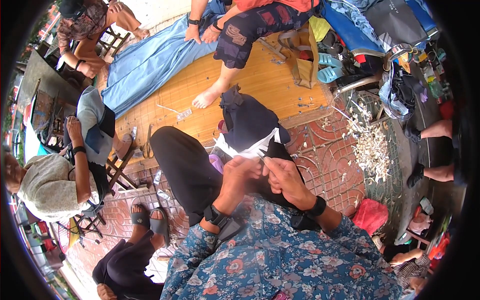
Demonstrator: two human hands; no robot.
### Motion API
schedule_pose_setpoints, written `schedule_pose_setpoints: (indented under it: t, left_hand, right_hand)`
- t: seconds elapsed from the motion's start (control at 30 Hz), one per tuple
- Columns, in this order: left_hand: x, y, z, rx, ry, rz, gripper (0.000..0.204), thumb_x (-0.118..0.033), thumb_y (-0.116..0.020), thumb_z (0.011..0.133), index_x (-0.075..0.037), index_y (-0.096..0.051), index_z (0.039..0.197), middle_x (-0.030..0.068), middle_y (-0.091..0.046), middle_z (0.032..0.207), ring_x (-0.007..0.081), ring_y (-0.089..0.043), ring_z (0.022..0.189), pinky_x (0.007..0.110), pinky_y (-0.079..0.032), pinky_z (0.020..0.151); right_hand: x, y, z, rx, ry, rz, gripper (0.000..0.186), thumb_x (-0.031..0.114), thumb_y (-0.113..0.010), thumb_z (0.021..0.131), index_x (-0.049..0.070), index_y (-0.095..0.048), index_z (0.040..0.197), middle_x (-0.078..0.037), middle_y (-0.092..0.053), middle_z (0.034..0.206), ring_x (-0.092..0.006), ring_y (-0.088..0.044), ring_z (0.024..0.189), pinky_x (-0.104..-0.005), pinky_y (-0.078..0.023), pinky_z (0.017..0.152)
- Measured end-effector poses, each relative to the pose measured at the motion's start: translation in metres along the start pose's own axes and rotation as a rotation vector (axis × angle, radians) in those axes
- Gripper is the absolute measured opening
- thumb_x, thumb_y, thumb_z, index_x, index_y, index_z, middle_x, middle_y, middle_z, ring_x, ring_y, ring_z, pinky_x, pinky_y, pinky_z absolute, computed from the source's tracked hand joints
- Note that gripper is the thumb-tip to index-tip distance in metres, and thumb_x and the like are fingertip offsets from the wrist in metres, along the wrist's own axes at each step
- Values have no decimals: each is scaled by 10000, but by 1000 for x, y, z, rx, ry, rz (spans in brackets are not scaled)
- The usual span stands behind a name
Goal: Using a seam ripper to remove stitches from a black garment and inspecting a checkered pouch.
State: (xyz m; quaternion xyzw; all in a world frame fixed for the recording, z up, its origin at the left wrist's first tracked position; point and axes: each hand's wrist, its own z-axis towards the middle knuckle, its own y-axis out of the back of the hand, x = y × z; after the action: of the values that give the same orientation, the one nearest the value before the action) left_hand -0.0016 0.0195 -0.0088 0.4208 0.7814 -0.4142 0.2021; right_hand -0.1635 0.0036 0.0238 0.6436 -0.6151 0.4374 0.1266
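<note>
My left hand [241,172] is closed at the lower edge of a white fabric strip [235,149]; whatever is between its fingers is too small to make out. Close beside it, my right hand [280,177] grips a small pointed metal tool [262,154], perhaps snips. Just beyond both hands, a bundle of dark navy cloth [250,120] with the white strip rests at my lap, over my black trousers [180,165]. A bit of lilac material [216,163] shows behind my left hand.
A wooden platform [155,107] ahead holds long blue cloth [140,65] handled by a co-worker [267,20]. Other people sit left [52,185], upper left [82,35] and right [435,150]. Scraps [370,145], a red bag [370,215] and blue sandals [329,67] lie rightward.
</note>
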Motion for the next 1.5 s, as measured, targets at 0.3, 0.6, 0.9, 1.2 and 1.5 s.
schedule_pose_setpoints:
  t: [0.3, 0.6, 0.9, 1.2, 1.5]
  left_hand:
    - [-5, 0, 2, -25, 69, -76, 147, -165, -678, 861, -23, -642, 851, 86, -678, 782, 159, -637, 660, 266, -515, 638]
    - [1, 1, 2, -5, -8, 14, 137, -128, -677, 859, 2, -646, 832, 97, -683, 779, 153, -639, 651, 263, -522, 648]
    - [2, -3, 2, -20, -3, -33, 136, -121, -680, 856, 5, -630, 841, 104, -680, 772, 158, -639, 650, 265, -524, 650]
    - [1, -5, 2, -41, -28, -30, 134, -115, -680, 854, 7, -627, 836, 105, -680, 772, 157, -633, 640, 268, -521, 652]
    - [1, -6, 1, -57, -32, -33, 126, -106, -679, 849, 17, -652, 856, 106, -681, 769, 157, -635, 638, 265, -528, 651]
  right_hand:
    - [2, -3, 0, -49, 14, -72, 340, 337, -512, 986, 70, -523, 775, 78, -318, 512, -15, -273, 411, -197, -248, 382]
    - [3, -3, 4, -38, 17, -49, 339, 333, -501, 990, 72, -527, 775, 83, -315, 511, -14, -266, 405, -197, -232, 378]
    - [0, 2, 3, -21, 19, 9, 338, 330, -498, 992, 77, -528, 770, 82, -316, 502, -14, -257, 394, -197, -220, 370]
    - [2, 7, 0, 65, -12, 53, 401, 420, -487, 974, 57, -507, 804, 72, -326, 550, -18, -297, 451, -199, -262, 417]
    - [0, 7, 0, 32, -15, 20, 385, 404, -489, 978, 63, -505, 801, 75, -323, 550, -20, -293, 447, -201, -265, 416]
